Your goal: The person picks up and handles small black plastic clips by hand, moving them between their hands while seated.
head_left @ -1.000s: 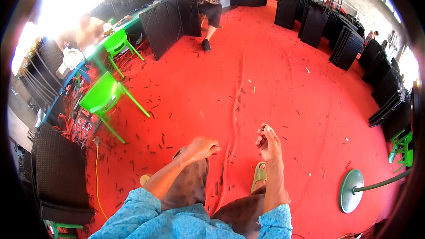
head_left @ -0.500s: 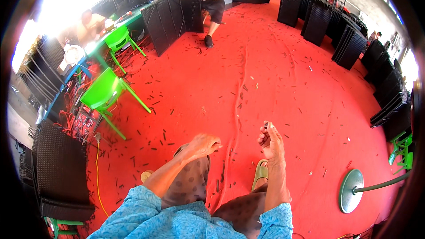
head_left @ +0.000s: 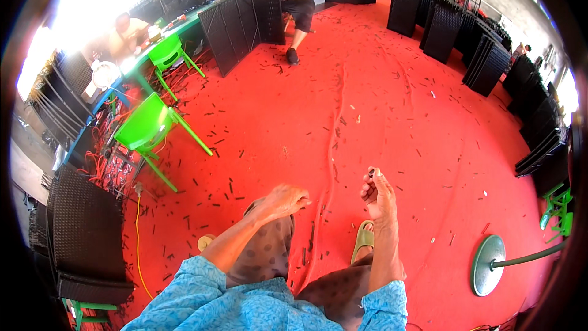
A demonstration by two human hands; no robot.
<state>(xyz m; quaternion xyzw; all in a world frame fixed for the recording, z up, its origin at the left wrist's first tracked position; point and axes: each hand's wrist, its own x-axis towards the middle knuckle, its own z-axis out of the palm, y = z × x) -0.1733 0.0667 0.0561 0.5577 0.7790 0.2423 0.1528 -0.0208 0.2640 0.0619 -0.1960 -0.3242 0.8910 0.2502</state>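
Note:
My left hand point(head_left: 283, 200) hovers over my left knee with its fingers curled closed; what they hold, if anything, is hidden. My right hand point(head_left: 380, 195) is raised above my right foot. Its thumb and forefinger pinch a small dark piece point(head_left: 372, 173), too small to name. The other fingers of that hand are curled in. Under both hands lies the red floor covering point(head_left: 404, 129), scattered with short dark strips. A green sandal point(head_left: 362, 240) is on my right foot.
Black woven panels point(head_left: 84, 233) are stacked at the left, more panels point(head_left: 442, 30) at the far right. Green chairs point(head_left: 147, 124) stand by a long table. A round green stand base point(head_left: 488, 265) is near right, a yellow cable point(head_left: 138, 251) left. Another person point(head_left: 294, 9) sits beyond.
The whole view has shifted very slightly. Both hands keep nearly the same place and pose, the right one still pinching the small dark piece.

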